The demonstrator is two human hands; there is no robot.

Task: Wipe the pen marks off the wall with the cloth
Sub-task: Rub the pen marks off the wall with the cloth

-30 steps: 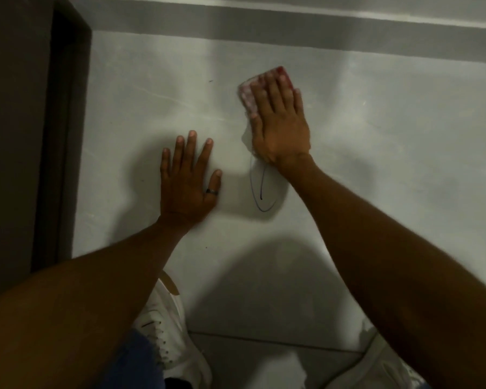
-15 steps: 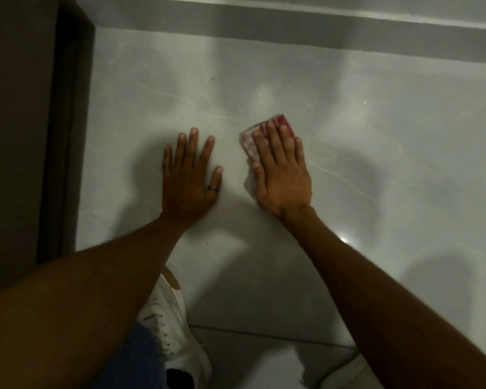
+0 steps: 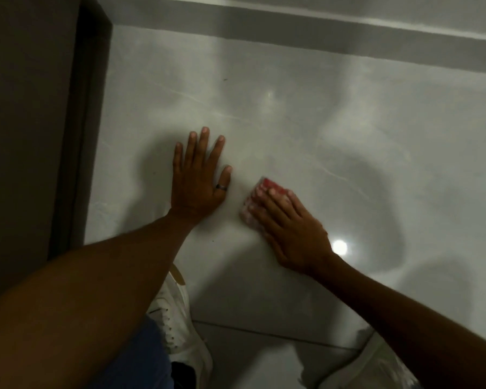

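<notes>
**Cloth swept down the wall, pen loop out of sight**

Downward and a little rightward is where the right hand has travelled in the last second, dragging the cloth from high on the wall to a spot level with the wrist of the left hand. A dark pen loop showed below that hand a second ago; none shows on the wall now.

The pink-and-red cloth lies flat against the pale glossy wall, pinned under the right fingers with only its upper and left edges peeking out. That hand is spread flat and pressing rather than curled around the fabric. Just to its left, apart from it, the left hand rests open with fingers splayed on the wall, holding nothing and wearing a dark ring. A dark door frame runs down the left side, and white shoes stand below.

Since the cloth is held by pressure alone, it could bunch or slip from under the palm on a fast stroke, leaving ink smeared instead of lifted.

Motion blur softens the cloth and fingertips. Whether any mark survives beneath the hand and cloth cannot be told, and a bright glare spot with soft shadows could mask faint residue.
</notes>
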